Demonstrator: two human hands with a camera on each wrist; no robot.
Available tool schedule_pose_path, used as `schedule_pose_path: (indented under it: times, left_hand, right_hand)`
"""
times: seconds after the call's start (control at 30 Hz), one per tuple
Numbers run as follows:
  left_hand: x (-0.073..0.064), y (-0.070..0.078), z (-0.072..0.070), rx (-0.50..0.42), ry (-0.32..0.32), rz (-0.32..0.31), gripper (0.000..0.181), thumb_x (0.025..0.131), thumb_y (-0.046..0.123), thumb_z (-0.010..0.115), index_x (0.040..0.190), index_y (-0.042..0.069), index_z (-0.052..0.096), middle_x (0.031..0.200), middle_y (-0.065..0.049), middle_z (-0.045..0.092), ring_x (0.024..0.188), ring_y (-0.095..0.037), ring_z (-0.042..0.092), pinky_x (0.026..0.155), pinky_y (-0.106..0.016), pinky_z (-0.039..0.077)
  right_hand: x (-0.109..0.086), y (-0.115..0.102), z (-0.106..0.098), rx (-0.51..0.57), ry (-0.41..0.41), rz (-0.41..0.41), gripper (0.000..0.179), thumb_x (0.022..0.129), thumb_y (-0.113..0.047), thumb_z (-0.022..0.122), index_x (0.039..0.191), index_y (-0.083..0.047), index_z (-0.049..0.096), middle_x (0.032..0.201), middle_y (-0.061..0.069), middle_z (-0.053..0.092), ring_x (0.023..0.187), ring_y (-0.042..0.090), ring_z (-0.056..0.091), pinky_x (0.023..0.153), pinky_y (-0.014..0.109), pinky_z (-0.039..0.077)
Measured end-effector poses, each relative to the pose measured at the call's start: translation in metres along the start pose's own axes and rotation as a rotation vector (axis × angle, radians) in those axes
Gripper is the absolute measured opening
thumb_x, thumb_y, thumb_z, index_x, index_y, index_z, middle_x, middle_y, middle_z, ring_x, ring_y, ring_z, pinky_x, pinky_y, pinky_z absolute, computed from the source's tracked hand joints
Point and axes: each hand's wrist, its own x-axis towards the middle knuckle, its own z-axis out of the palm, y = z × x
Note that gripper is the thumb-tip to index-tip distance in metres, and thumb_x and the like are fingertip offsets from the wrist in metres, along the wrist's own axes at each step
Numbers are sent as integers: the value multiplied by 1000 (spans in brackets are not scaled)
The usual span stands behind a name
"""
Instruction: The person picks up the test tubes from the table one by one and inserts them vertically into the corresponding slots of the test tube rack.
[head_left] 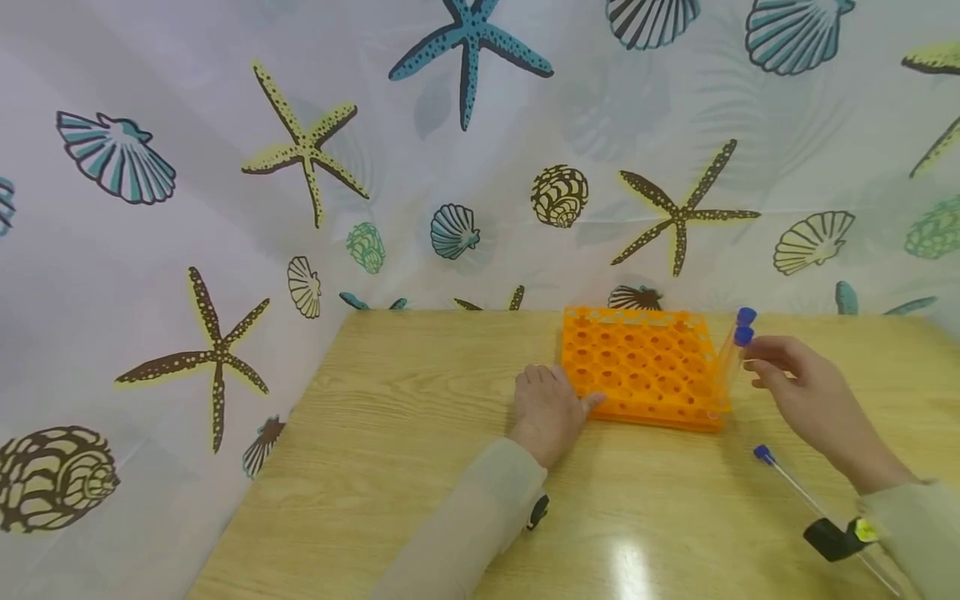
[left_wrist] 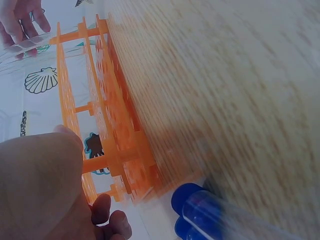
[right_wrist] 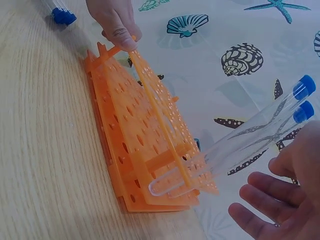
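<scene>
The two clear blue-capped test tubes [right_wrist: 250,127], leaning in the right end of the orange rack [head_left: 652,414] that the left hand [head_left: 550,415] grips, look light, stiff and slick, best pinched below their caps [right_wrist: 304,112], near which the right hand [head_left: 817,404] holds its fingers loosely apart, seemingly empty

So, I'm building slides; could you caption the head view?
Left hand grips an orange rack; right hand is near two tilted blue-capped tubes at one end.
</scene>
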Motion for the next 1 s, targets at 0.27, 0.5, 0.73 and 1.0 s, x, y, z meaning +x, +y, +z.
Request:
schedule_pose_path:
  times: [0.27,0.5,0.73,1.0]
  left_hand:
    - [3,0,-2,-54,-14,-13,74,94,73,8,86,11,47,76,0,46,72,-17,43,68,-28,33]
    - [0,1,-3,-51,-14,-11,73,96,72,9,87,10,47,77,0,44,72,-17,40,67,-29,33]
    - [0,1,-3,-44,-16,-7,73,95,72,8,88,10,47,77,0,43,72,-17,40,67,-28,32]
    - [1,1,-1,-47,-15,-11,73,95,73,7,84,11,44,75,0,39,70,-17,36,65,-29,28]
  right_hand:
    - [-17,2,-14,-63,-3,6,30,106,-13,41,130,3,50,122,26,59,88,-27,43,69,2,43]
    - [-28,4,-21,-202,-31,27,27,104,-16,49,121,4,56,116,29,63,88,-3,61,65,16,50]
    - [-39,9,-23,-278,-101,59,27,103,-16,51,115,6,60,107,28,66,92,45,63,65,48,55]
    - [-49,22,-24,-298,-232,105,28,103,-17,53,114,8,61,105,24,67,90,39,64,64,43,55]
